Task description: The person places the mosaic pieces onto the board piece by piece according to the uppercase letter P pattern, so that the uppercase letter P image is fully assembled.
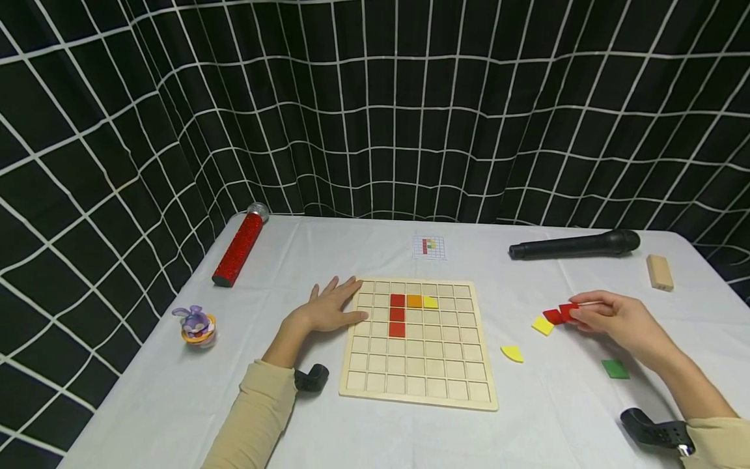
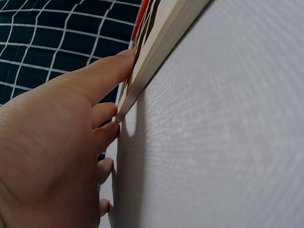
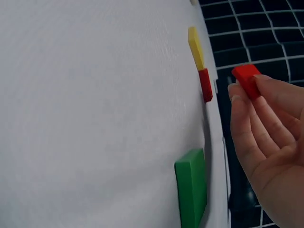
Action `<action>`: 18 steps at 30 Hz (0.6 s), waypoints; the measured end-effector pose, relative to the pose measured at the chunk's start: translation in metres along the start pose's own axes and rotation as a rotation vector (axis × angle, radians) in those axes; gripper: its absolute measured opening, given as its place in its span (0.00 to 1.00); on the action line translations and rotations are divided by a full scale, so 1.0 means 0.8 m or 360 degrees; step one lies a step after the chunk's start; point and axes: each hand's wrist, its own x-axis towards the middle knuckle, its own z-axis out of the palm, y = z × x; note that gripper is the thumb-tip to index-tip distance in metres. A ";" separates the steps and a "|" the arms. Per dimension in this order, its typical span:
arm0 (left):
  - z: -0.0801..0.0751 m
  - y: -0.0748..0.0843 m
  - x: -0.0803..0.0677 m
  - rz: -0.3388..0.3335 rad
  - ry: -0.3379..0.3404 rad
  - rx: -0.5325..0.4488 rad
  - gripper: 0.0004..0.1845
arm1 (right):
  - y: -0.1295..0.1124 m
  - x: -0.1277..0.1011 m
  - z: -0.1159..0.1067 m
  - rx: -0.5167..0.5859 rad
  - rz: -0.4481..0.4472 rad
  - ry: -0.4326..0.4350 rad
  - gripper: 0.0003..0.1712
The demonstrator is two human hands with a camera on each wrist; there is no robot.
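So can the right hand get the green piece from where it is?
Probably yes: the green piece lies bare on the table beside the right hand, nothing between, though that hand already pinches a red piece.

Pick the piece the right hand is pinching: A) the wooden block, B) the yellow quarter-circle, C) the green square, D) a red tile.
D: the right hand pinches a red tile at its fingertips, lifted off the white tablecloth; the green square lies untouched on the cloth.
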 end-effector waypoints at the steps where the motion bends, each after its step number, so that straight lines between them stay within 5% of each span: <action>1: 0.000 0.000 0.000 0.0000 0.0000 -0.0004 0.41 | -0.002 0.000 0.001 0.0021 -0.0006 0.0010 0.34; 11: 0.000 0.000 0.000 0.0002 0.0006 -0.0002 0.41 | -0.013 0.005 0.019 0.0312 -0.0187 0.0061 0.29; 18: 0.000 0.000 0.000 0.0004 0.0007 -0.0006 0.41 | -0.025 0.011 0.036 0.0468 -0.0167 0.0027 0.31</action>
